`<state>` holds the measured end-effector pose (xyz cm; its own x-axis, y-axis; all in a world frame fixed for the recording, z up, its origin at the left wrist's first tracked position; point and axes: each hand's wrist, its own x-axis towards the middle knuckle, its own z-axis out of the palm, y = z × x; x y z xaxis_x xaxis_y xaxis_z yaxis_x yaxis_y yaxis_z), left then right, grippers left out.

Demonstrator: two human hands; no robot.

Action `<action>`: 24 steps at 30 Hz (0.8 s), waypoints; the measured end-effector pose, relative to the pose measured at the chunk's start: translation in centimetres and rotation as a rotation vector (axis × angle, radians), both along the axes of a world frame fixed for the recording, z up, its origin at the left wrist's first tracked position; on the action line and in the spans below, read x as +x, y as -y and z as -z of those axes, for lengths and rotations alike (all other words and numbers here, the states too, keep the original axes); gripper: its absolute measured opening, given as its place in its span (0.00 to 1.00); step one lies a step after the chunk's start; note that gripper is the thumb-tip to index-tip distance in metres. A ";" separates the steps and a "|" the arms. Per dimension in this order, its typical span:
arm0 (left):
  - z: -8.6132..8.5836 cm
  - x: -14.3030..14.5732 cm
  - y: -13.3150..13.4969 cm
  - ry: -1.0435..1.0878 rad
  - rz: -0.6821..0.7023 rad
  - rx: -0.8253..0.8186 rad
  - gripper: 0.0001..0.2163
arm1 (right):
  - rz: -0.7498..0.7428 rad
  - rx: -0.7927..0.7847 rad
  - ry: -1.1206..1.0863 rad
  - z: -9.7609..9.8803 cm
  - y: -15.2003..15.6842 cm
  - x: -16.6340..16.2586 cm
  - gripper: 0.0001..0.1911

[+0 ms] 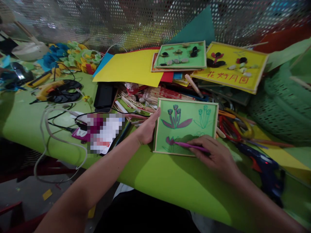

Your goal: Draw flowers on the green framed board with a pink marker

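Note:
A green picture point(184, 113) in a thin wooden frame lies on the table in front of me. It bears a purple-coloured flower at upper left, a green flower outline at upper right, and fainter outlines below. My left hand point(148, 128) grips the frame's left edge, thumb pointing up along it; its other fingers are mostly hidden. In my right hand point(213, 152) is a purple marker pen point(190, 146), pinched between thumb and fingers. The pen's tip is at a partly purple flower at lower left of the picture.
Behind the picture lie wooden sticks point(132, 102), yellow paper point(128, 68), a framed green picture point(181, 56) and a yellow one point(233, 66). A glue gun point(263, 165), scissors point(229, 127) and a green basket point(279, 97) stand right. A white cable point(43, 139) loops left.

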<state>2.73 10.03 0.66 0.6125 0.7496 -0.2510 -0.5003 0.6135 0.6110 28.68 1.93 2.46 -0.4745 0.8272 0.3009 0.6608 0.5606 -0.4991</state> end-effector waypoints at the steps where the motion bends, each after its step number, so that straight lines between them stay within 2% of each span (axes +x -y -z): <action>1: 0.0 0.0 0.0 -0.001 -0.002 0.000 0.31 | -0.008 0.000 -0.001 0.0 0.0 0.0 0.06; 18: -0.4 0.0 0.1 -0.040 0.002 -0.004 0.30 | 0.029 0.002 -0.027 0.2 0.0 -0.1 0.07; 24: -0.1 0.0 0.1 -0.017 -0.011 0.003 0.32 | 0.063 0.017 -0.050 0.1 0.2 0.0 0.07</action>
<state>2.75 9.94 0.74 0.5998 0.7571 -0.2589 -0.4963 0.6058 0.6218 28.65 1.77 2.38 -0.4053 0.8498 0.3370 0.6696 0.5269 -0.5234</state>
